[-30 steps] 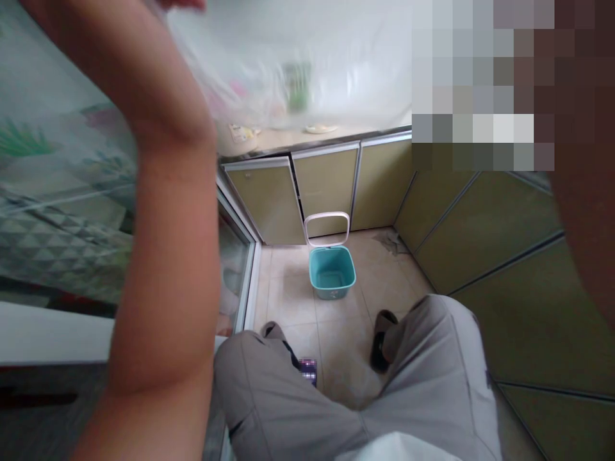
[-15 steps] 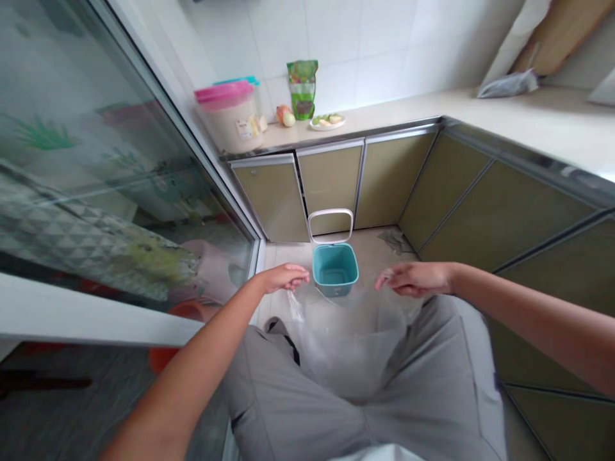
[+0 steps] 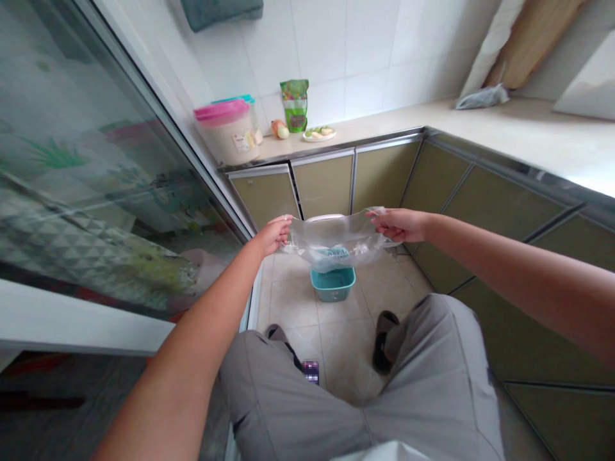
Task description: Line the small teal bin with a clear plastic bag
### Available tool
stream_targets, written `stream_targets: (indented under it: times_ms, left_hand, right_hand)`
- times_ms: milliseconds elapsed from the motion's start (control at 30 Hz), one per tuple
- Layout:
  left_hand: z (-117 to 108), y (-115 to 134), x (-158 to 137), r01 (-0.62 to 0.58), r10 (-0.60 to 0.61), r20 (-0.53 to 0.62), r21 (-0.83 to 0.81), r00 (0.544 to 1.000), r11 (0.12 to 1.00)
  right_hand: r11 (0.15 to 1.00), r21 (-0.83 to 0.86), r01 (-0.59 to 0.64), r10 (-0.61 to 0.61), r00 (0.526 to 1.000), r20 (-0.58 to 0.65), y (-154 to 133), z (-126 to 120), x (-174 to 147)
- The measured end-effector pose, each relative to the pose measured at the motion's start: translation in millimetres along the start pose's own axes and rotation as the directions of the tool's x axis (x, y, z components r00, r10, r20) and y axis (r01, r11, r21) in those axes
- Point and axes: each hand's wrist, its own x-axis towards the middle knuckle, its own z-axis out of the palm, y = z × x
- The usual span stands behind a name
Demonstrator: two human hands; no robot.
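A clear plastic bag (image 3: 331, 238) is stretched wide between my two hands. My left hand (image 3: 275, 234) pinches its left edge, and my right hand (image 3: 394, 224) grips the right edge. Below and partly behind the bag, a small teal bin (image 3: 333, 289) stands upright on the tiled floor, its mouth facing me. The bag covers the bin's far rim and most of its raised pale handle; only the top of the handle shows above the film. The bag appears to hang just over the bin; whether it touches the rim I cannot tell.
Cabinets (image 3: 321, 182) run behind the bin and along the right. On the counter (image 3: 408, 121) are a pink-lidded container (image 3: 230, 137), an onion (image 3: 279, 129), a green pouch (image 3: 295, 105) and a plate of food (image 3: 319, 134). A glass sliding door (image 3: 129, 179) borders the left.
Both hands have risen and moved forward. The bag has swung from hanging between my knees to being spread taut above the bin, now hiding its handle and back rim.
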Motion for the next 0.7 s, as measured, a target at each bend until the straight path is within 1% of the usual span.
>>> stream_targets:
  times_ms: [100,200,367,467,533,600,667,700]
  left_hand:
    - [0,-3,1,0.045,-0.045,0.021,-0.025,0.999,0.999]
    - [-4,-9,1,0.127,-0.125,0.046,-0.057,0.991,0.990]
    - [-14,-12,2,0.310,-0.297,0.124,-0.105,0.947,0.945]
    - [-24,-10,9,0.378,-0.361,0.138,-0.130,0.922,0.917]
    - [-32,-9,15,0.405,-0.381,0.162,-0.152,0.910,0.902]
    - [-40,-9,21,0.412,-0.377,0.199,-0.184,0.905,0.893]
    - [-45,-9,27,0.404,-0.363,0.213,-0.204,0.907,0.892]
    - [-47,-9,29,0.399,-0.360,0.203,-0.202,0.911,0.895]
  right_hand:
    - [0.999,-0.009,-0.034,0.034,0.998,-0.051,4,-1,8]
    - [0.995,0.001,-0.095,0.095,0.994,-0.057,14,-4,15]
    - [0.976,0.037,-0.215,0.216,0.976,-0.023,22,-7,21]
    - [0.955,0.035,-0.296,0.296,0.955,0.010,20,-8,24]
    - [0.940,0.021,-0.339,0.339,0.941,0.017,19,-11,28]
    - [0.950,0.006,-0.313,0.313,0.950,-0.016,21,-15,34]
    - [0.975,-0.012,-0.222,0.221,0.973,-0.071,25,-21,43]
    - [0.986,-0.038,-0.163,0.160,0.984,-0.084,26,-23,47]
